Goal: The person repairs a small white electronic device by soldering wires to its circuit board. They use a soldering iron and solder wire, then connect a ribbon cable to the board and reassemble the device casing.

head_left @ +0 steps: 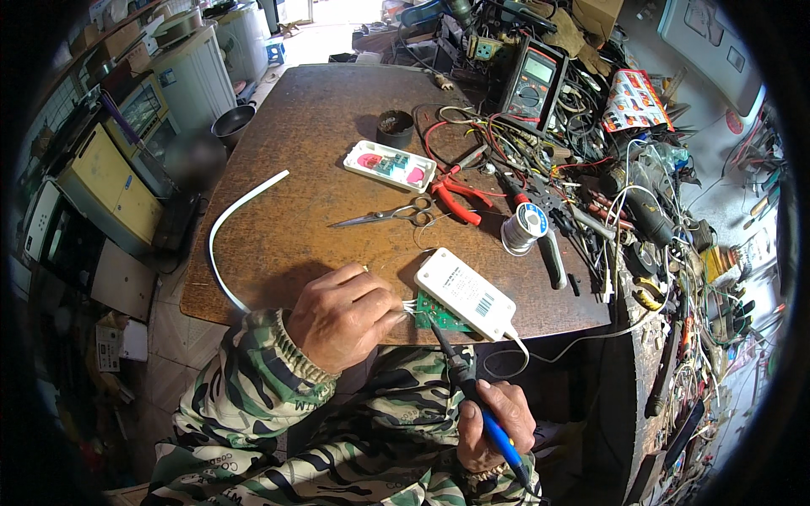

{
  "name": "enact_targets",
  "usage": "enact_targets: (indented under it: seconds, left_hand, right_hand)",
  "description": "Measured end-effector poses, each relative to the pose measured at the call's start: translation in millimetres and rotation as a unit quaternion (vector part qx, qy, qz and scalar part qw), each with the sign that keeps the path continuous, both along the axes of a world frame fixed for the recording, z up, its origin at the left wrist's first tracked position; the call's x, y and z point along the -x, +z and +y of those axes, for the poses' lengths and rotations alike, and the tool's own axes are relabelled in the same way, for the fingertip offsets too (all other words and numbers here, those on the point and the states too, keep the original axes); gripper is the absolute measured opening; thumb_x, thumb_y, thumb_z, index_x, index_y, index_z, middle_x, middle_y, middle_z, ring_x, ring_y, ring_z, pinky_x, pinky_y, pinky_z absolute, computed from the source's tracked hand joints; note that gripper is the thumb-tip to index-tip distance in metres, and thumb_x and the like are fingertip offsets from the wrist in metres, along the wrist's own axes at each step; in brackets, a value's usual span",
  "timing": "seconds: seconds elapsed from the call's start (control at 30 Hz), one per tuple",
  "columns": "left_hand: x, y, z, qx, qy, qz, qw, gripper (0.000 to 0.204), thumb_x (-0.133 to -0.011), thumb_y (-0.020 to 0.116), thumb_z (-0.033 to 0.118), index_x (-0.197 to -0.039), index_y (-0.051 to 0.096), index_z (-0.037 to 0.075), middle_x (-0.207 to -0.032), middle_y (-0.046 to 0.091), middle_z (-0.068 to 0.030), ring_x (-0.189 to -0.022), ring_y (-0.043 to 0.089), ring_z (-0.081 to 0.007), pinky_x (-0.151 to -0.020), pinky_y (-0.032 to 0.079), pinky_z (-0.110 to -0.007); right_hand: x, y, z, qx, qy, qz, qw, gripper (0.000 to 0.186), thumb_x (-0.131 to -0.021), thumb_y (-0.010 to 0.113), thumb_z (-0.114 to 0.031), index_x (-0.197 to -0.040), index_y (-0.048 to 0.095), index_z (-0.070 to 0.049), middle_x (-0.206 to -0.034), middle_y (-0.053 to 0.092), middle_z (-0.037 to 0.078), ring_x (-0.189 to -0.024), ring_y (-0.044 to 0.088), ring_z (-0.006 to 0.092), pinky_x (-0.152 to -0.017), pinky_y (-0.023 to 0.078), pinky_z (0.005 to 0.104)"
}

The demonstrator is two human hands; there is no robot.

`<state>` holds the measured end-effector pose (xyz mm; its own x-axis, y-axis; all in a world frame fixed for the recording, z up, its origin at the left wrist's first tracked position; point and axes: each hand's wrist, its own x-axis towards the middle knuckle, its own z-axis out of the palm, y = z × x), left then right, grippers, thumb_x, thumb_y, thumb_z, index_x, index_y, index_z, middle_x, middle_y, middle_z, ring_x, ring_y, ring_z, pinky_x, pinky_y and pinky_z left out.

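My left hand [342, 314] is closed at the table's front edge, its fingertips pinching thin white wires [409, 306] that run to a green circuit board [429, 319]. A white plastic case [466, 293] with a printed label lies over part of the board, and a white cord [521, 346] comes out of its corner. In my right hand [499, 422] is a soldering iron [502, 443] with a blue handle. Its dark tip points up at the board, close to the wire ends; whether it touches cannot be made out.
Beyond the board lie scissors [384, 216], red-handled cutters [460, 201] and a solder spool [525, 228]. An opened white housing [388, 167] sits near a dark round tin [395, 128]. White tubing [221, 228] curves along the left. Tangled cables and a multimeter [533, 83] crowd the right.
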<state>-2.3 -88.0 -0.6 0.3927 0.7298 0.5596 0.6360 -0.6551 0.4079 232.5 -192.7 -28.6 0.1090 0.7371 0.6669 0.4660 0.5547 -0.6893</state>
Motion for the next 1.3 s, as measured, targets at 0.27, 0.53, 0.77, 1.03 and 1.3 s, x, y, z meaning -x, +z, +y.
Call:
enact_targets:
  seconds: [0.27, 0.53, 0.77, 1.03, 1.3]
  left_hand:
    - [0.2, -0.3, -0.2, -0.002, -0.001, 0.005, 1.0, 0.017, -0.079, 0.088, 0.008, -0.089, 0.075, 0.006, -0.091, 0.073, -0.0075, -0.085, 0.069, -0.0271, -0.072, 0.057, -0.04]
    - [-0.1, -1.2, -0.5, -0.003, 0.001, 0.005, 1.0, 0.017, -0.079, 0.088, 0.007, -0.089, 0.075, 0.006, -0.091, 0.073, -0.0075, -0.086, 0.069, -0.0271, -0.072, 0.057, -0.04]
    - [0.0, 0.0, -0.6, 0.003, -0.002, 0.001, 1.0, 0.017, -0.079, 0.088, 0.007, -0.09, 0.075, 0.006, -0.092, 0.073, -0.0075, -0.086, 0.069, -0.0274, -0.073, 0.057, -0.04]
    - [0.5, -0.5, 0.1, 0.0, -0.005, 0.005, 1.0, 0.016, -0.08, 0.087, 0.007, -0.09, 0.075, 0.006, -0.092, 0.073, -0.0076, -0.085, 0.069, -0.0269, -0.073, 0.057, -0.04]
    - [-0.2, -0.9, -1.0, 0.002, 0.003, 0.005, 1.0, 0.016, -0.08, 0.088, 0.007, -0.09, 0.075, 0.006, -0.092, 0.073, -0.0077, -0.086, 0.07, -0.0267, -0.072, 0.057, -0.04]
  right_hand:
    - [0.8, -1.9, 1.4, 0.005, -0.001, -0.001, 1.0, 0.031, -0.083, 0.083, -0.003, -0.113, 0.077, 0.004, -0.08, 0.072, 0.017, -0.067, 0.072, 0.0249, -0.062, 0.057, 0.0326]
    - [0.5, -1.5, 1.9, 0.016, 0.002, -0.009, 1.0, 0.032, -0.085, 0.083, -0.005, -0.116, 0.078, 0.002, -0.083, 0.074, 0.018, -0.07, 0.074, 0.0231, -0.064, 0.059, 0.032]
    - [1.4, -2.2, 2.8, 0.01, -0.002, -0.012, 1.0, 0.032, -0.086, 0.083, -0.006, -0.116, 0.078, 0.001, -0.083, 0.074, 0.018, -0.07, 0.074, 0.023, -0.064, 0.059, 0.0321]
    - [1.1, -0.8, 1.6, 0.022, -0.002, -0.011, 1.0, 0.033, -0.085, 0.082, -0.005, -0.117, 0.078, 0.001, -0.084, 0.074, 0.018, -0.071, 0.074, 0.0227, -0.064, 0.059, 0.032]
    - [3.9, 0.3, -0.9, 0.042, -0.003, -0.006, 0.999, 0.029, -0.088, 0.08, -0.009, -0.111, 0.075, 0.008, -0.084, 0.071, 0.021, -0.071, 0.069, 0.0258, -0.066, 0.054, 0.0323]
